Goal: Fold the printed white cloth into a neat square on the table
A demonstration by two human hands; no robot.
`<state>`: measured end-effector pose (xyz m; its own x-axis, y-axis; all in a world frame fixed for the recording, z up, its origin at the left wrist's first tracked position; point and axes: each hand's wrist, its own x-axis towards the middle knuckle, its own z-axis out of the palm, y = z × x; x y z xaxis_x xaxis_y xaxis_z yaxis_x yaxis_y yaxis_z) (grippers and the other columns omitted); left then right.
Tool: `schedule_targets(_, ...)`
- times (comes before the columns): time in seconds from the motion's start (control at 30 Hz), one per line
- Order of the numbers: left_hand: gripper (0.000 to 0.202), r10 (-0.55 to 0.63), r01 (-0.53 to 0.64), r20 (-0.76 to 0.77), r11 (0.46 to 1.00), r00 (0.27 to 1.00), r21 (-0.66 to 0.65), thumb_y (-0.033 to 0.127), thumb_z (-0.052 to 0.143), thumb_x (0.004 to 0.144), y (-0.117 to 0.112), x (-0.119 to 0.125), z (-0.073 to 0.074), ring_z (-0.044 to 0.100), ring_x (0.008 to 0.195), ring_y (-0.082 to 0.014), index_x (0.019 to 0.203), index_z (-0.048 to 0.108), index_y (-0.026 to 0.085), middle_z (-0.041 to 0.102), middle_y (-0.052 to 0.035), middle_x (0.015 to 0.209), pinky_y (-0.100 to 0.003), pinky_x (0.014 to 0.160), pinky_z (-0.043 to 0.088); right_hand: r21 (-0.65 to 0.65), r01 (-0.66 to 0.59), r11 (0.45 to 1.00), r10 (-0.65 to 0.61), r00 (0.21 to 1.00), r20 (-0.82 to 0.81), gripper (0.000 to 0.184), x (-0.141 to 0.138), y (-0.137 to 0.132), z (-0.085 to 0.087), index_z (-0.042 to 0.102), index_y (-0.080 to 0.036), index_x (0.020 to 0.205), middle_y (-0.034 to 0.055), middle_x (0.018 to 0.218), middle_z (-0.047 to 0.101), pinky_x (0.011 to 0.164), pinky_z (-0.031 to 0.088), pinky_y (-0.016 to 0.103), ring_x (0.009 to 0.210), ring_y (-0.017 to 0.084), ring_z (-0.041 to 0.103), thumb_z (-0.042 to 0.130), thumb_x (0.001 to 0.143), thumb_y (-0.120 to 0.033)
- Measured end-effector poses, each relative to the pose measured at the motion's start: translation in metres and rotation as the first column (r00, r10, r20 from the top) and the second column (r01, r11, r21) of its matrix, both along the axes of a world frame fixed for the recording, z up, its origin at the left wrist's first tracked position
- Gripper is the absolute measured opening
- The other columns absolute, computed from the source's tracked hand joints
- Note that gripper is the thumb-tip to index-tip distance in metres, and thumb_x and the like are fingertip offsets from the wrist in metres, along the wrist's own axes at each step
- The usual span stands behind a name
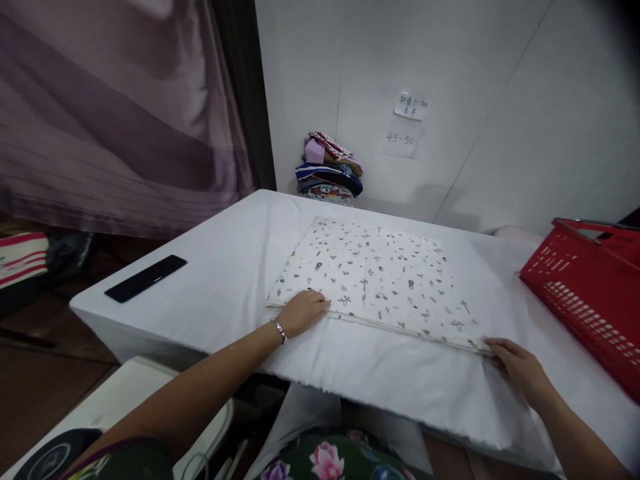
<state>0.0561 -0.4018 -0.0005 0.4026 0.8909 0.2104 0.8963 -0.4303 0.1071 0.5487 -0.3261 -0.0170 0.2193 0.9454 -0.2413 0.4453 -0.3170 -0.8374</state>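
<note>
A white cloth (pixel 373 273) with a small scattered print in dark and grey tones lies folded in flat layers on the table. My left hand (pixel 303 312), a silver bracelet at its wrist, is at the cloth's near edge, left of the middle. Its fingers are bent together over that edge, and the thumb is hidden. At the near right corner, my right hand (pixel 517 365) pinches the layers between thumb and fingers. The cloth's near edge runs straight between the two hands.
The table (pixel 225 267) has a white cover. A black flat slab like a phone (pixel 146 278) lies left, a red perforated basket (pixel 590 287) stands right. Folded fabrics (pixel 330 170) are piled behind the far edge. Paper notes (pixel 401 138) hang on the wall; a mauve curtain (pixel 125 113) hangs left.
</note>
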Motion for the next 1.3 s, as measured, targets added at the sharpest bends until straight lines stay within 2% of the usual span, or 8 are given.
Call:
schedule_targets(0.17,0.023,-0.012,0.015,-0.123,1.000,0.992,0.025,0.019,0.037,0.090,0.006,0.006,0.003,0.051,0.086,-0.0172,0.096,0.058,0.020,0.060,-0.0045,0.093,-0.031,0.075,0.038,-0.003,-0.003,1.000,0.003,0.999,-0.034,0.037,0.002,0.002,-0.003,0.063,-0.017,0.088,-0.0033,0.049,0.051,0.040,0.034,0.021,0.045,0.011,0.047,0.064,0.059,-0.040)
schedule_targets(0.37,0.032,-0.141,0.152,-0.199,0.987,0.970,0.043,0.009,0.038,0.085,0.013,0.018,0.005,0.051,0.086,-0.0177,0.113,0.049,0.021,0.059,-0.0052,0.094,-0.032,0.075,0.036,0.009,-0.013,1.000,0.014,0.999,-0.038,0.035,0.006,0.005,-0.009,0.062,-0.017,0.087,-0.0033,0.052,0.052,0.040,0.034,0.021,0.046,0.011,0.047,0.063,0.061,-0.040)
schedule_targets(0.5,0.024,-0.107,0.113,-0.223,0.994,0.969,0.013,0.009,0.039,0.083,0.020,0.024,0.009,0.051,0.082,-0.0186,0.098,0.055,0.018,0.058,-0.0067,0.089,-0.033,0.071,0.036,0.019,-0.031,0.999,0.032,0.998,-0.051,0.034,0.005,0.004,-0.009,0.062,-0.018,0.089,-0.0041,0.050,0.049,0.039,0.032,0.021,0.045,0.011,0.046,0.062,0.063,-0.040)
schedule_targets(0.6,0.021,-0.091,0.101,-0.204,0.994,0.975,0.038,0.009,0.039,0.084,0.020,0.024,0.008,0.050,0.085,-0.0190,0.093,0.055,0.018,0.057,-0.0071,0.090,-0.033,0.071,0.036,0.023,-0.027,0.999,0.028,0.997,-0.074,0.033,0.007,0.005,-0.011,0.061,-0.018,0.088,-0.0048,0.049,0.048,0.039,0.031,0.021,0.044,0.011,0.046,0.062,0.062,-0.039)
schedule_targets(0.9,0.029,-0.059,0.072,-0.195,0.996,0.979,0.060,0.008,0.036,0.085,0.001,0.019,-0.007,0.049,0.087,-0.0192,0.106,0.053,0.018,0.056,-0.0072,0.094,-0.034,0.075,0.037,0.025,-0.044,0.999,0.046,0.996,-0.081,0.034,0.008,0.005,-0.011,0.062,-0.017,0.088,-0.0054,0.047,0.048,0.039,0.030,0.020,0.043,0.010,0.043,0.062,0.063,-0.040)
schedule_targets(1.13,0.038,-0.065,0.069,-0.146,0.997,0.987,0.018,0.009,0.039,0.082,0.000,0.019,0.002,0.049,0.091,-0.0194,0.115,0.050,0.022,0.057,-0.0068,0.100,-0.033,0.075,0.038,0.017,-0.028,0.999,0.030,0.995,-0.095,0.032,0.002,0.001,-0.004,0.061,-0.018,0.085,-0.0052,0.048,0.048,0.040,0.031,0.021,0.044,0.010,0.044,0.063,0.061,-0.039)
schedule_targets(1.3,0.039,-0.040,0.042,-0.170,0.999,0.985,0.012,0.003,0.041,0.077,0.003,0.017,0.004,0.051,0.088,-0.0198,0.110,0.052,0.021,0.058,-0.0061,0.098,-0.032,0.070,0.038,0.016,-0.023,1.000,0.025,0.993,-0.113,0.030,0.000,0.002,-0.001,0.061,-0.018,0.081,-0.0045,0.047,0.049,0.040,0.032,0.022,0.043,0.010,0.045,0.063,0.059,-0.038)
